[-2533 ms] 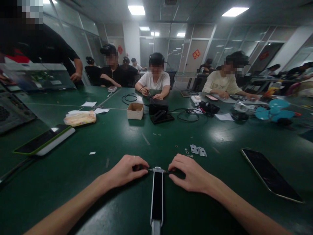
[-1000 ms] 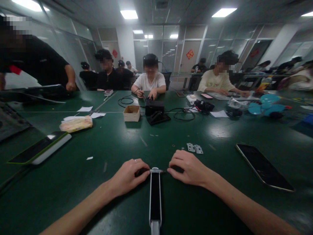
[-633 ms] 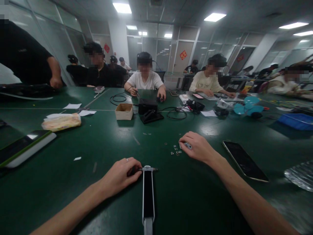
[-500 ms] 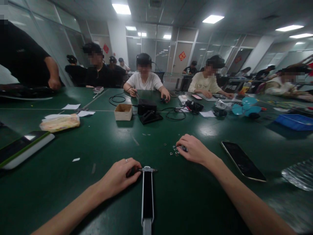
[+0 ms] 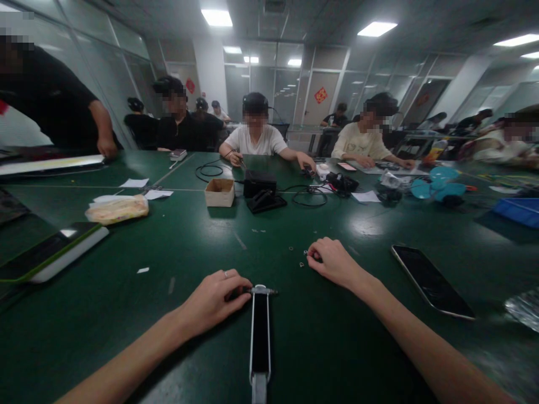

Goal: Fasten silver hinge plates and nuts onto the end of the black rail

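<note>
A long black bar with silver edges (image 5: 260, 331) lies on the green table (image 5: 197, 241), pointing away from me. A thin metal pin crosses its far end. My left hand (image 5: 214, 300) is closed, pinching the left end of that pin. My right hand (image 5: 332, 261) is farther out and to the right, fingers curled over several small metal nuts (image 5: 302, 264) scattered on the table. What its fingertips hold is hidden.
A dark phone (image 5: 432, 280) lies to the right. A green-cased tablet (image 5: 50, 255) and a wrapped packet (image 5: 118, 209) sit left. A cardboard box (image 5: 219, 192), a black device (image 5: 261, 191) and cables stand mid-table. Several people sit at the far side.
My right hand has left the right end of the pin and moved out to the small nuts, covering the little metal hinge. My left hand has stayed on the pin.
</note>
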`<state>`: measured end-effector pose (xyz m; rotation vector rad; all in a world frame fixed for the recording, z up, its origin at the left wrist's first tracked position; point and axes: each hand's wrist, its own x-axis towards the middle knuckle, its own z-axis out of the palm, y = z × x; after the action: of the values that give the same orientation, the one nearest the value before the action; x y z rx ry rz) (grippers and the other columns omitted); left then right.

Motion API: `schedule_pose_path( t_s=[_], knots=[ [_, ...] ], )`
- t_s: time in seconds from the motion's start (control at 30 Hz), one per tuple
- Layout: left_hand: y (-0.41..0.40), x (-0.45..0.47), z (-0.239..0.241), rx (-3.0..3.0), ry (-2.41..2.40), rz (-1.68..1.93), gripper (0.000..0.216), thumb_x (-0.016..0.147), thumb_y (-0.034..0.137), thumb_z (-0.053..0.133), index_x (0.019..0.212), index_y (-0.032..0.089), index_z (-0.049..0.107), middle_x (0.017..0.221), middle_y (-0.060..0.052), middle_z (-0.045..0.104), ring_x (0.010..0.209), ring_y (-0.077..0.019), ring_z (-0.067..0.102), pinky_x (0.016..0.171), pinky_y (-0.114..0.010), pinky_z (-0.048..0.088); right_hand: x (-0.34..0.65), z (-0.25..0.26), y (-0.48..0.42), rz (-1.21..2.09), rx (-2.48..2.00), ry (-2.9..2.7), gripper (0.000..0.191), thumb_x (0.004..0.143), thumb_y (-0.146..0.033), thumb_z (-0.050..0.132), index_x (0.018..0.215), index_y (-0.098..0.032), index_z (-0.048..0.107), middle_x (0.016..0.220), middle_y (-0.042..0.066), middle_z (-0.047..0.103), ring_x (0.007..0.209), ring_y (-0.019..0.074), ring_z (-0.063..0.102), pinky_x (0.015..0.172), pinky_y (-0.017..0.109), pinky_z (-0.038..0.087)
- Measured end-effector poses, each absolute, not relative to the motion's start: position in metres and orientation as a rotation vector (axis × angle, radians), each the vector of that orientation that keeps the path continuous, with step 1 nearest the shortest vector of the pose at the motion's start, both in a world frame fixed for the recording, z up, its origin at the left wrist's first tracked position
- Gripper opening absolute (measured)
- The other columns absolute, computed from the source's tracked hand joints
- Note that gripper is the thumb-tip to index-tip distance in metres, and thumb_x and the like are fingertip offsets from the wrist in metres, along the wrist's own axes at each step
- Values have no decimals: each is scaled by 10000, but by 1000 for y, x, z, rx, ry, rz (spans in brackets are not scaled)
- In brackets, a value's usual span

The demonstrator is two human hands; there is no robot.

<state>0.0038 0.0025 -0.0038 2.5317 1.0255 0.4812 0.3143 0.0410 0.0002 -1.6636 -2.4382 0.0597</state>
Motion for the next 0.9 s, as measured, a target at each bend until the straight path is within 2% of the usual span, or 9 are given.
schedule_pose_path(
  t_s=[0.3, 0.9],
  knots=[
    [3, 5, -2, 2544, 1042, 468, 201, 896, 261, 522, 1058, 199, 625, 808, -10, 582, 685, -141, 531, 627, -252, 418, 319, -1, 39, 91, -1617, -2485, 183, 873, -270, 521, 913, -165, 666, 868, 70, 641, 841, 224, 566, 775, 392, 367],
    [2, 8, 0, 2539, 1065, 447, 228, 878, 227, 501, 1075, 186, 607, 834, -21, 586, 700, -147, 543, 636, -257, 444, 303, 7, 28, 64, -1689, -2495, 136, 844, -241, 530, 785, -153, 616, 832, 81, 619, 803, 232, 534, 748, 396, 380]
  ],
)
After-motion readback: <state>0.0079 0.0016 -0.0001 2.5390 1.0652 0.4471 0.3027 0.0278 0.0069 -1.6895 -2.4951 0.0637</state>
